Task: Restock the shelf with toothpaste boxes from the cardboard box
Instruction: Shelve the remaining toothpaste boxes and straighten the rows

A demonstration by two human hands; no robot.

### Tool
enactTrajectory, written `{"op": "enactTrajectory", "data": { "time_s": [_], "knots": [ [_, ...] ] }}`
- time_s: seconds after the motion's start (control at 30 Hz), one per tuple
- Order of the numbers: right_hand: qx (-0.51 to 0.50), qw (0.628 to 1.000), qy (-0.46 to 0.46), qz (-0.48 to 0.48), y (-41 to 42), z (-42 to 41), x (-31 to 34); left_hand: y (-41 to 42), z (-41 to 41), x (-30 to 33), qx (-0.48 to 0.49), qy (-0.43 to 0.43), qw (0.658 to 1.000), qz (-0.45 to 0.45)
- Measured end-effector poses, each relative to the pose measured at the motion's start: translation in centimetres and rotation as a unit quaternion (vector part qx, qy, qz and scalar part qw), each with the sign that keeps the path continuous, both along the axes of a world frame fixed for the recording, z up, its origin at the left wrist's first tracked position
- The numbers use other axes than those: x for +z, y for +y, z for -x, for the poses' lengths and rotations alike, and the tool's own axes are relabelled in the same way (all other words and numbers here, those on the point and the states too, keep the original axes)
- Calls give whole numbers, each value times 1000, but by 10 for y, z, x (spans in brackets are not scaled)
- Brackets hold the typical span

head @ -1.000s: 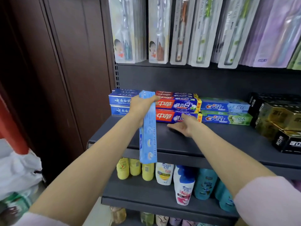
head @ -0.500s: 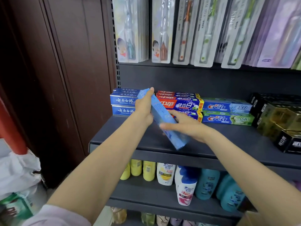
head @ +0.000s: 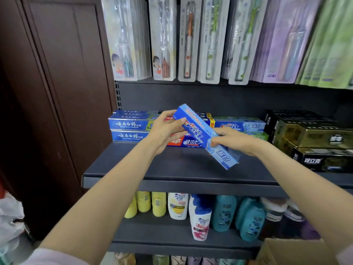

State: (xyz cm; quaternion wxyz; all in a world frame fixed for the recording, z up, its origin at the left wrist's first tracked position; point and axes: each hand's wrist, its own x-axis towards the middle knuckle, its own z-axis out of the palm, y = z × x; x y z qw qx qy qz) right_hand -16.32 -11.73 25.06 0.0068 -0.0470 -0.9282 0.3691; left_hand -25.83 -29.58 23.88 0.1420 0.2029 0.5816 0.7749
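A light blue toothpaste box (head: 206,135) is held slanted above the dark shelf (head: 177,169), its upper end at the left and its lower end at the right. My left hand (head: 168,129) grips the upper end. My right hand (head: 232,141) holds the lower half from behind. Stacked toothpaste boxes line the back of the shelf: dark blue ones (head: 129,125) at the left, red and blue ones (head: 188,142) behind the held box, and pale blue and green ones (head: 246,126) to the right. A corner of the cardboard box (head: 294,251) shows at the bottom right.
Black and gold boxes (head: 309,138) crowd the shelf's right end. Toothbrush packs (head: 191,39) hang above. Shampoo bottles (head: 200,213) stand on the shelf below. A dark wooden panel (head: 57,92) borders the left side, and a white bag (head: 9,219) lies at the bottom left.
The box hung upright from my left hand; my right hand left the shelf and took its lower half, and the box has swung to a slant with its printed face turned toward me.
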Motion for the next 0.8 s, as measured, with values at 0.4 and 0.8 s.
{"op": "enactTrajectory", "data": {
  "time_s": [0.4, 0.8],
  "knots": [
    [-127, 921, 69, -362, 125, 18, 10, 108, 5, -10, 218, 413, 785, 407],
    [-108, 848, 125, -503, 158, 60, -24, 157, 23, -27, 165, 424, 600, 659]
  ]
}}
